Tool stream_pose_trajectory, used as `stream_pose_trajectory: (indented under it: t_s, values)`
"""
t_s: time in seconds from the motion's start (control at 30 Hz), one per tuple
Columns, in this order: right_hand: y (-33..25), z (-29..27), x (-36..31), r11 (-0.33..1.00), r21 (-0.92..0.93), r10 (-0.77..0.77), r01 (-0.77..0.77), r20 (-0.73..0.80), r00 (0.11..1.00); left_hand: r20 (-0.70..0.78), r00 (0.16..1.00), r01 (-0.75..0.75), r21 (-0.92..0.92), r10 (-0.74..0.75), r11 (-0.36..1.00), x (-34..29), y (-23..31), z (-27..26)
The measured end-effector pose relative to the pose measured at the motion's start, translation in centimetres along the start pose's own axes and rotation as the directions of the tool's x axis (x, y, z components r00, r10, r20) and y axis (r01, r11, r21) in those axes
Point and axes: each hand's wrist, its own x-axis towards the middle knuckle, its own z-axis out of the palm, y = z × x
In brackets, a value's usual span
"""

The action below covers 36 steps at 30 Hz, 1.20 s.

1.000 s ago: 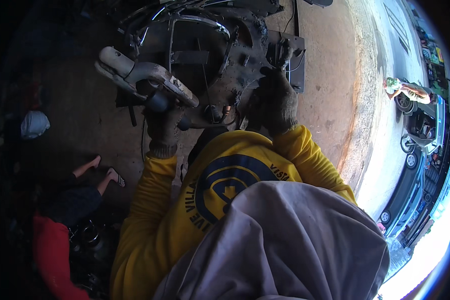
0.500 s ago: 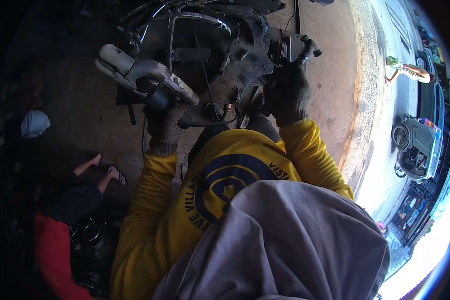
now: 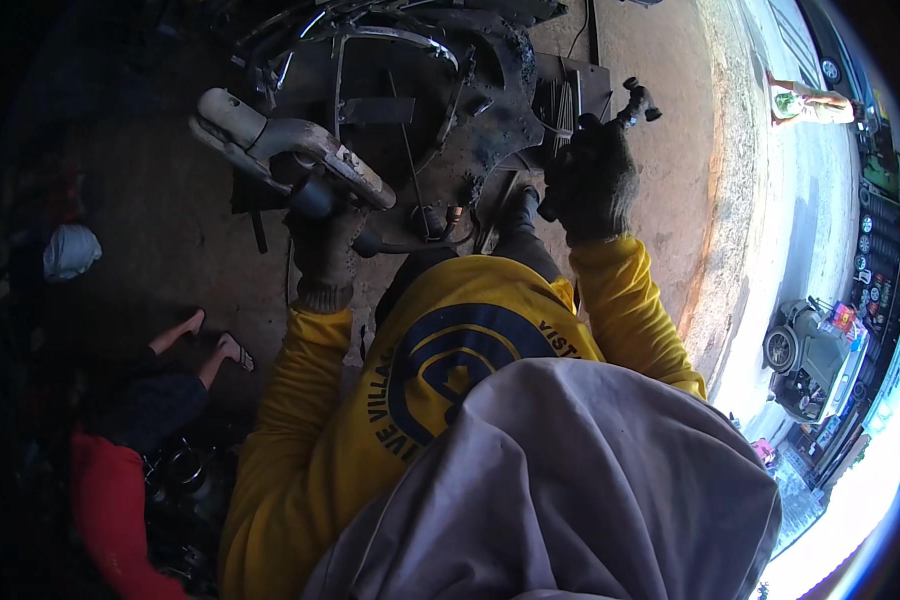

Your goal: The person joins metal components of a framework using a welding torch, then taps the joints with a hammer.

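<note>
My left hand (image 3: 327, 250), in a dark knitted glove, is closed on a heavy curved metal part (image 3: 305, 140). This part is grey-white and worn, with a rounded cylinder at one end and a dark round end by my fingers. My right hand (image 3: 602, 185), gloved alike, is closed on a dark tool (image 3: 638, 103) with a knobby, angled metal head; its handle is mostly hidden in the fist. Between the hands and beyond them lies a dark metal plate (image 3: 505, 130) with rough, cut-looking edges. A bundle of thin rods (image 3: 562, 108) lies left of my right hand.
Curved metal bars (image 3: 410, 38) are piled at the far side. A bent pipe piece (image 3: 410, 245) lies near my knees. At lower left a person in a red top (image 3: 110, 500) is close by. A sunlit road (image 3: 780, 230) with a parked vehicle (image 3: 820, 350) runs along the right.
My right hand has moved slightly right and nearer me, away from the rods, and the tool head has swung outward. The left hand and its metal part have barely moved.
</note>
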Motion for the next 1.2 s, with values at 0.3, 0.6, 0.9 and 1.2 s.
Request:
stream_pose_trajectory:
  t_s: [0.3,0.6,0.9,1.2]
  values:
    - [3.3,0.5,-1.1,0.904,-0.409,0.195,-0.128,0.125,0.973,0.075,0.995,-0.068,0.094,0.061,0.993,0.4,-0.8,-1.3]
    - [5.1,1.0,0.8,0.854,-0.514,-0.023,0.08,0.117,0.993,0.013,0.992,0.12,-0.425,-0.126,0.897,1.4,-1.6,-1.9]
    - [2.2,0.1,-1.0,0.913,-0.405,-0.008,0.056,0.119,0.993,0.019,0.999,-0.039,0.113,0.037,0.993,1.2,-0.9,-1.6]
    - [5.8,1.1,0.2,0.791,-0.61,0.204,-0.046,0.192,0.96,-0.002,1.0,-0.024,0.124,0.024,0.992,0.5,-0.6,-0.9]
